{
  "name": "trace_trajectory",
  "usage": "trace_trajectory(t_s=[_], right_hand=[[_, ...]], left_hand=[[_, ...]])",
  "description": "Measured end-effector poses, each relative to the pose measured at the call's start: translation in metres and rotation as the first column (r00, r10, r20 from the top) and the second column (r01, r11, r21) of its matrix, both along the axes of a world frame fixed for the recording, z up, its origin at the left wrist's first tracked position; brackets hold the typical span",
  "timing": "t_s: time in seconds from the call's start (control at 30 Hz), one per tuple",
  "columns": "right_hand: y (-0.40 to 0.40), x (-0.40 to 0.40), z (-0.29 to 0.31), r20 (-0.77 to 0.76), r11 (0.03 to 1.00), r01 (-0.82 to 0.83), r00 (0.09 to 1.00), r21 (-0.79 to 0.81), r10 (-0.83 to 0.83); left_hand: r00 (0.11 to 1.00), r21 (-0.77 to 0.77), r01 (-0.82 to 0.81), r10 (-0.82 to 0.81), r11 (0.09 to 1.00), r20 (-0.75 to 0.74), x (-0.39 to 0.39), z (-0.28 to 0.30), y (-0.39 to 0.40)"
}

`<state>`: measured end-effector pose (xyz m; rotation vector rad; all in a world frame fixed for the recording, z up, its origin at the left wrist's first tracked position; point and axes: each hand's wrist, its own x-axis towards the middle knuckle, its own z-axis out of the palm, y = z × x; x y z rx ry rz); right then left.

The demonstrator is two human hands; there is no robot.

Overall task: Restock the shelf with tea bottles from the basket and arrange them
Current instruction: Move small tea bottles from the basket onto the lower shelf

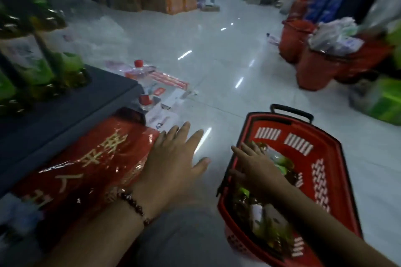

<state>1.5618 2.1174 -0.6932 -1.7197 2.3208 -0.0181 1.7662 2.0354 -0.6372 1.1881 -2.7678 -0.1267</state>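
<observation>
Nearest the camera, the left hand point(173, 158), a beaded bracelet point(132, 201) at its wrist, hung spread and released beside a red foil-wrapped package point(86, 158). The right hand point(256, 167) reached into the red basket point(325, 180) on the floor, fingers extended over blurred tea bottles point(267, 221). More green-labelled bottles point(43, 71) stood on the dark shelf point(86, 102), left.

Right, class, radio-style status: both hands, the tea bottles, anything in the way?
Left hand open, holding nothing. Right hand down in red basket, on tea bottles; grip unclear. Red package beside the shelf.
</observation>
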Motion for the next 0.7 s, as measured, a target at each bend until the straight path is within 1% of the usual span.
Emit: trace_trajectory(t_s=[0.1,0.23,0.3,0.37,0.43,0.47,0.53,0.6,0.63,0.7], right_hand=[[0.038,-0.042,-0.033,0.020,0.990,0.118,0.993,0.078,-0.120],[0.072,-0.078,-0.072,0.051,0.941,0.283,0.954,0.187,-0.297],[0.082,-0.088,-0.090,0.062,0.897,0.364,0.919,0.253,-0.390],[0.090,-0.093,-0.106,0.104,0.840,0.442,0.864,0.314,-0.493],[0.096,-0.091,-0.119,0.153,0.795,0.464,0.819,0.390,-0.553],[0.097,-0.089,-0.125,0.167,0.776,0.450,0.809,0.441,-0.564],[0.096,-0.086,-0.139,0.194,0.707,0.449,0.753,0.547,-0.629],[0.095,-0.085,-0.156,0.207,0.597,0.494,0.635,0.631,-0.744],[0.095,-0.083,-0.161,0.223,0.541,0.510,0.556,0.668,-0.800],[0.097,-0.080,-0.167,0.218,0.489,0.502,0.505,0.713,-0.835]], left_hand=[[0.992,0.073,0.116,-0.119,0.991,0.041,-0.044,-0.002,0.017],[0.965,0.169,0.222,-0.241,0.960,0.104,-0.093,0.000,0.029],[0.945,0.165,0.272,-0.295,0.948,0.142,-0.119,-0.002,0.035],[0.926,0.145,0.312,-0.335,0.939,0.175,-0.150,-0.007,0.044],[0.906,0.121,0.362,-0.379,0.924,0.186,-0.177,-0.016,0.057],[0.896,0.123,0.389,-0.406,0.913,0.181,-0.188,-0.023,0.064],[0.877,0.144,0.423,-0.444,0.895,0.185,-0.199,-0.042,0.076],[0.855,0.188,0.407,-0.446,0.894,0.265,-0.199,-0.062,0.078],[0.840,0.213,0.391,-0.442,0.895,0.316,-0.197,-0.069,0.075],[0.816,0.240,0.371,-0.438,0.897,0.378,-0.191,-0.076,0.068]])
